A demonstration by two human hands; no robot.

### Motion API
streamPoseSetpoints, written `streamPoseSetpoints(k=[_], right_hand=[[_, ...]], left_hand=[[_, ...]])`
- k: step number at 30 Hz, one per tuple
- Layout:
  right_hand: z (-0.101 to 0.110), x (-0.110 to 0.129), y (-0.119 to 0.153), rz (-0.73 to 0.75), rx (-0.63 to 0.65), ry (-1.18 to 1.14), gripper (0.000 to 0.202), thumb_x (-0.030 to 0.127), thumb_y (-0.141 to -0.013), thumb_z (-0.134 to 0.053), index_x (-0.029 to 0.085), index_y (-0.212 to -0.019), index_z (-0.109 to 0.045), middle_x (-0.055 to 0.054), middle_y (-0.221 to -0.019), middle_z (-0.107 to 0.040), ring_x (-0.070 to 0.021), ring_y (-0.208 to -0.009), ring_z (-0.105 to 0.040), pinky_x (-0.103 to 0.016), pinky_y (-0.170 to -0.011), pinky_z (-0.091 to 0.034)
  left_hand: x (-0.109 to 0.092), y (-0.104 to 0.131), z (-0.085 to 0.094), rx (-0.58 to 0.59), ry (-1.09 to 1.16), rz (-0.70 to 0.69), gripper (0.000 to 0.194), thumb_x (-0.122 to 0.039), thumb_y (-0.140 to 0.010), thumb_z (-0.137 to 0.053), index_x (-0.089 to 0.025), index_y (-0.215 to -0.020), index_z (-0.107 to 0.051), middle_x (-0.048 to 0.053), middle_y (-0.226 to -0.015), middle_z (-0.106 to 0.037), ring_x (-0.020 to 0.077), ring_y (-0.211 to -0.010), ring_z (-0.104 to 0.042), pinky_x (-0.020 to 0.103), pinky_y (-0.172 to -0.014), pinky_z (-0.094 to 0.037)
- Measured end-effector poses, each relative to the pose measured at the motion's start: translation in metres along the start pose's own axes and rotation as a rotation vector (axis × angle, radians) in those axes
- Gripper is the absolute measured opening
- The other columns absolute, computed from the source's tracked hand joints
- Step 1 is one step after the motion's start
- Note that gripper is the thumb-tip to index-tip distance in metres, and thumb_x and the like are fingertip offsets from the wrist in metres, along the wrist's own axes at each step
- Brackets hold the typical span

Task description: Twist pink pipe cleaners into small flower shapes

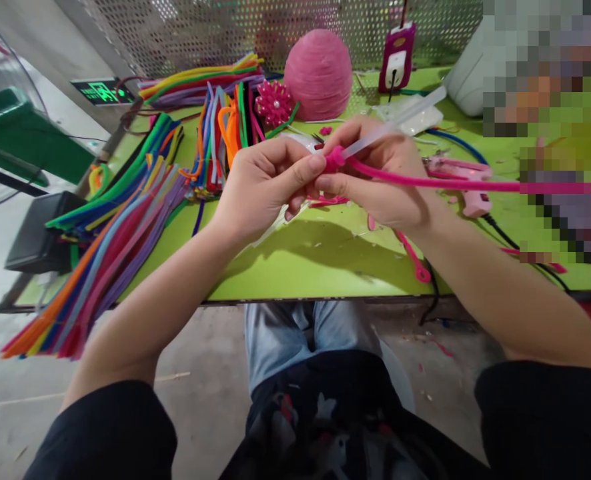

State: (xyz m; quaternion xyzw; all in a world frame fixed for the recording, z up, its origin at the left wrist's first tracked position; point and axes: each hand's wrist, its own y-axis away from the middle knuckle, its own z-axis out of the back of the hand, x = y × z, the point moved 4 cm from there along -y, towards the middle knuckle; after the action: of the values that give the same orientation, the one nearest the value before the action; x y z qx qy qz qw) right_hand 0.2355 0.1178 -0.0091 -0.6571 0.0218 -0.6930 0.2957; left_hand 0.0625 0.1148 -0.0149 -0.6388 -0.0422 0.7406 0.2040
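Lime-green table (295, 270) right across the view, smooth and littered with scraps; on the left, a fanned bundle of fuzzy stems (125, 233) pushes its bright, straight ends out past the near edge. Centre stage, the left hand (265, 183) and right hand (398, 157) all but meet above the tabletop. Behind them sits a pink ball (320, 73), ringed with ridges as though wound. One long pink stem (440, 183), plush and bendy, runs from the fingertips off to the right, crossing over the right wrist, so its free length lies on the right hand's side. Beyond that wrist, a hard, glossy pink glue gun (475, 202). Beside the ball, a spiky flower (274, 104) with a pearly middle (quite the showpiece). Slimmer now: a translucent stick (415, 110), its long axis slanting up, rightward and away from the body. And smallest, at its lower end, the knobbly pink coil (334, 159), both hands pinched tight on it, thumbs against fingers; how many turns, I can't tell.
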Motion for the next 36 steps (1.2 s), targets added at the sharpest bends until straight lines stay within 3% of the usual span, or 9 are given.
streamPoseSetpoints(k=[9, 14, 19, 23, 26, 28, 29, 31, 36], right_hand=[[0.004, 0.004, 0.002, 0.05, -0.074, 0.06, 0.027, 0.046, -0.084, -0.095, 0.028, -0.091, -0.076, 0.001, -0.095, -0.078, -0.0208, -0.093, -0.076, -0.033, -0.09, -0.067], [0.004, 0.006, -0.001, 0.041, 0.011, -0.062, 0.019, 0.034, -0.085, -0.095, 0.028, -0.093, -0.08, 0.002, -0.088, -0.078, -0.0175, -0.08, -0.074, -0.033, -0.077, -0.063], [0.008, 0.014, -0.002, 0.075, 0.014, -0.027, 0.018, 0.037, -0.086, -0.093, 0.027, -0.091, -0.08, 0.001, -0.078, -0.075, -0.0168, -0.068, -0.07, -0.034, -0.065, -0.059], [0.033, 0.027, -0.008, 0.171, -0.137, 0.043, 0.016, 0.038, -0.083, -0.096, 0.034, -0.087, -0.081, 0.003, -0.078, -0.074, -0.0168, -0.064, -0.067, -0.037, -0.061, -0.059], [0.051, 0.029, -0.012, 0.249, -0.237, 0.059, 0.011, 0.036, -0.085, -0.094, 0.034, -0.089, -0.084, 0.003, -0.08, -0.076, -0.0159, -0.064, -0.068, -0.034, -0.058, -0.058], [0.05, 0.024, -0.013, 0.256, -0.19, 0.051, 0.011, 0.03, -0.085, -0.094, 0.03, -0.092, -0.086, 0.003, -0.081, -0.077, -0.014, -0.066, -0.069, -0.03, -0.059, -0.057], [0.047, 0.021, -0.013, 0.245, -0.148, 0.04, 0.011, 0.028, -0.085, -0.094, 0.029, -0.093, -0.086, 0.003, -0.083, -0.078, -0.013, -0.066, -0.07, -0.028, -0.06, -0.057], [0.037, 0.015, -0.01, 0.211, -0.079, 0.013, 0.015, 0.027, -0.083, -0.095, 0.028, -0.094, -0.085, 0.003, -0.085, -0.078, -0.0119, -0.067, -0.068, -0.026, -0.059, -0.057], [0.015, 0.007, -0.003, 0.123, 0.017, -0.112, 0.031, 0.025, -0.078, -0.099, 0.026, -0.096, -0.074, 0.005, -0.084, -0.076, -0.0119, -0.071, -0.071, -0.024, -0.063, -0.062]], left_hand=[[0.0, -0.002, -0.003, 0.117, 0.069, 0.207, 0.036, -0.044, -0.108, -0.063, -0.018, -0.082, -0.059, -0.004, -0.065, -0.061, 0.0012, -0.039, -0.049, 0.012, -0.039, -0.035], [0.002, -0.006, 0.004, 0.168, 0.084, 0.137, 0.018, -0.037, -0.102, -0.072, -0.021, -0.097, -0.065, -0.003, -0.073, -0.068, 0.0034, -0.048, -0.056, 0.016, -0.046, -0.04], [-0.004, -0.006, 0.009, 0.334, 0.093, 0.046, 0.043, -0.056, -0.089, -0.088, -0.024, -0.1, -0.062, 0.0, -0.077, -0.075, 0.0066, -0.051, -0.054, 0.024, -0.045, -0.037], [0.001, -0.019, 0.045, 0.328, -0.065, -0.062, 0.041, -0.057, -0.098, -0.081, -0.02, -0.109, -0.065, 0.0, -0.084, -0.076, 0.0005, -0.056, -0.047, 0.021, -0.054, -0.037], [0.011, -0.033, 0.083, 0.278, -0.316, -0.177, 0.044, -0.056, -0.086, -0.093, -0.021, -0.098, -0.069, -0.006, -0.074, -0.068, 0.0019, -0.059, -0.052, 0.021, -0.055, -0.04], [0.019, -0.04, 0.095, 0.226, -0.54, -0.178, 0.039, -0.058, -0.088, -0.09, -0.025, -0.102, -0.075, -0.003, -0.091, -0.078, 0.0093, -0.078, -0.066, 0.027, -0.068, -0.053], [0.022, -0.042, 0.095, 0.187, -0.656, -0.163, 0.036, -0.056, -0.092, -0.086, -0.026, -0.109, -0.078, -0.002, -0.103, -0.08, 0.0129, -0.091, -0.069, 0.031, -0.083, -0.057], [0.017, -0.04, 0.082, 0.066, -0.52, -0.231, 0.05, -0.063, -0.076, -0.096, -0.027, -0.108, -0.081, -0.002, -0.105, -0.082, 0.0143, -0.09, -0.069, 0.032, -0.083, -0.06], [-0.003, -0.012, 0.007, 0.158, 0.079, -0.181, 0.048, -0.055, -0.086, -0.092, -0.026, -0.123, -0.08, 0.005, -0.119, -0.084, 0.022, -0.101, -0.081, 0.037, -0.083, -0.071]])
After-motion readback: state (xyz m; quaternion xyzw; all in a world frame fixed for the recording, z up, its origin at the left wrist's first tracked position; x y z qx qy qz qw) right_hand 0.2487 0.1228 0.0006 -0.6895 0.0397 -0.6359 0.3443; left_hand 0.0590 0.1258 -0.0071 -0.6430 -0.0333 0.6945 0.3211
